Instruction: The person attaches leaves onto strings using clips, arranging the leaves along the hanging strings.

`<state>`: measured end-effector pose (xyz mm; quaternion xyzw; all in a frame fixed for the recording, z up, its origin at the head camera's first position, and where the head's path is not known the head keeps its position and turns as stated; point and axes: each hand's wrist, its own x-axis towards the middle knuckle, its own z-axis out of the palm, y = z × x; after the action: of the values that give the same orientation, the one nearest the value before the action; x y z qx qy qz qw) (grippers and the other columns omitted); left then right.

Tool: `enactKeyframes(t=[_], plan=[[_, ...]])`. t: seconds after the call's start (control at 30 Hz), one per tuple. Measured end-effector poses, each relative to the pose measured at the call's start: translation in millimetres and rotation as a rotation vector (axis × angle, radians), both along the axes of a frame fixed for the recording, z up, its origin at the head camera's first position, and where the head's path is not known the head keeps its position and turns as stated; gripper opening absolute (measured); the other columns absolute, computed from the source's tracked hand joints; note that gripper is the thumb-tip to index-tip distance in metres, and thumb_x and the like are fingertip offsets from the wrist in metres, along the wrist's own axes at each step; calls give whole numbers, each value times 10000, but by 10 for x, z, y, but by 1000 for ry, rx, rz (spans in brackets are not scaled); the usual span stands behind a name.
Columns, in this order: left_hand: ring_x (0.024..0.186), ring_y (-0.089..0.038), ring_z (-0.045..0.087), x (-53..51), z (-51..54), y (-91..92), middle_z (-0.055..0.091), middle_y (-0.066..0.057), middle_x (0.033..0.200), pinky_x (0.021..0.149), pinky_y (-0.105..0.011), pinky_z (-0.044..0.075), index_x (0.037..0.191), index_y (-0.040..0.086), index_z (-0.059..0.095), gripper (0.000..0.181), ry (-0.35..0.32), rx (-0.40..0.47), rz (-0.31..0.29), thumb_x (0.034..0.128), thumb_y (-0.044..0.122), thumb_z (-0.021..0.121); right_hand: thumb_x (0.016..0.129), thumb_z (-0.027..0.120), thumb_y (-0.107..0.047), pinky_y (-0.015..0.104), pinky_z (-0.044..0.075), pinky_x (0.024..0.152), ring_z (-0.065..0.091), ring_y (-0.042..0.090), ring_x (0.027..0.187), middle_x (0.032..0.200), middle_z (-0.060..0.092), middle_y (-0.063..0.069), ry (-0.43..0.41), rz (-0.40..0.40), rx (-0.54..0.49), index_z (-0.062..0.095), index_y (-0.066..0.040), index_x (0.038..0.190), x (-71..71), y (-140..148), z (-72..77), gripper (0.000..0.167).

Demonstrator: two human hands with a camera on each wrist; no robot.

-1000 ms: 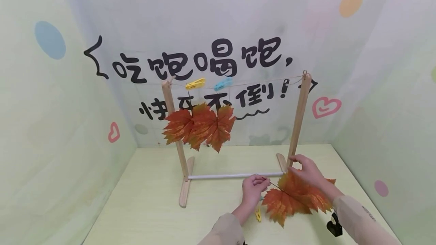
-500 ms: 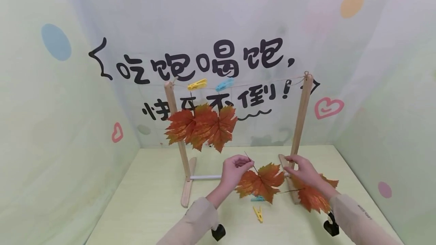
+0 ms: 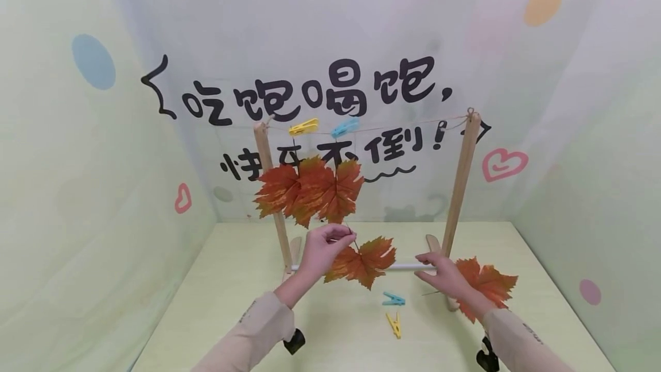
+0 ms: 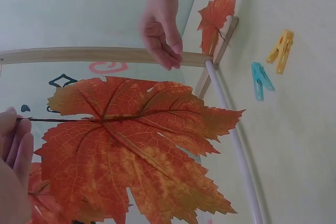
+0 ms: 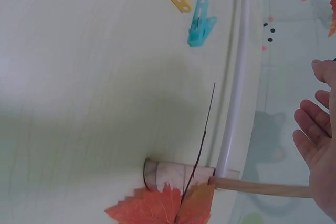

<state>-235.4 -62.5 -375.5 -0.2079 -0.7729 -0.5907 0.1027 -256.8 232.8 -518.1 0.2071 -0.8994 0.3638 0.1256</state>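
Note:
My left hand [image 3: 321, 248] pinches the thin dark stem of an orange-red maple leaf [image 3: 364, 263], which hangs in front of the white bar. In the left wrist view that leaf [image 4: 142, 145] fills the middle, its stem between thumb and fingers. My right hand [image 3: 446, 275] is held in the air near the right post, fingers relaxed and apart, holding nothing. Another leaf [image 3: 488, 286] lies beside the base of the right post, its stem pointing left. A blue clothespin [image 3: 395, 299] and a yellow clothespin [image 3: 394, 325] lie on the table between the hands.
A wooden frame with a left post [image 3: 264, 148], a right post [image 3: 462, 182] and a white bar [image 3: 410, 267] stands on the table [image 3: 206, 303]. On its string [image 3: 403, 126], a yellow clip [image 3: 304, 127] and a blue clip [image 3: 345, 127] hold hanging leaves [image 3: 310, 188].
My left hand has lifted one leaf by its stem from the right-hand pile and carried it left, below the hanging leaves. My right hand has lowered and moved slightly left; the other leaf stays at right.

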Motion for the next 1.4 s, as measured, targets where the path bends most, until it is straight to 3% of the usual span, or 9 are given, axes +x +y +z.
enactKeyframes(t=[0.2,0.37,0.53,0.77,0.9,1.13,1.3,1.4], plan=[[717,-171,640,23,20,-187,683,-122,816,662,-211,525,864,-13,686,87,4,-13,42,791,35,676,788,693,-133,462,486,766,599,306,894,985,645,124,-28,25,-13,622,27,1043,23,-198,-135,309],[716,-160,638,48,-4,-323,682,-119,821,668,-209,524,863,-23,682,84,-19,-20,47,788,12,672,797,688,-154,447,481,779,592,291,910,1003,636,155,-100,38,-3,607,43,1058,14,-364,-279,338],[714,-117,633,68,-113,-419,682,-83,820,668,-201,522,850,11,689,63,-61,-48,43,789,16,672,778,704,-150,425,481,773,591,294,894,997,637,163,-130,83,11,610,61,1050,31,-468,-437,357],[712,-122,631,-4,-407,-542,664,-57,827,649,-216,529,832,67,700,75,-73,-16,40,759,49,705,742,728,-121,377,489,750,590,283,868,977,637,135,-117,113,17,617,53,1031,48,-547,-618,355],[704,-145,647,9,-456,-572,683,-73,821,645,-230,534,839,64,698,86,-67,-18,29,754,63,713,720,742,-104,348,495,735,596,257,839,951,637,112,-138,106,26,624,51,1015,31,-582,-707,354],[689,-201,650,25,-472,-588,687,-110,816,622,-230,534,840,28,694,94,-63,-22,25,749,38,715,709,744,-137,338,489,716,584,200,817,928,625,73,-174,78,84,645,54,998,-4,-666,-804,360],[716,-294,647,130,-312,-534,679,-161,828,631,-219,531,856,-30,681,102,-91,-22,18,755,-25,689,687,757,-127,333,478,683,560,187,779,882,602,58,-134,55,119,656,44,969,9,-730,-779,345],[712,-284,645,168,-265,-495,677,-164,824,633,-209,528,854,-38,680,100,-96,-17,20,754,-41,683,678,758,-118,316,473,666,544,161,749,840,588,32,-102,39,140,666,23,918,9,-755,-780,293]])
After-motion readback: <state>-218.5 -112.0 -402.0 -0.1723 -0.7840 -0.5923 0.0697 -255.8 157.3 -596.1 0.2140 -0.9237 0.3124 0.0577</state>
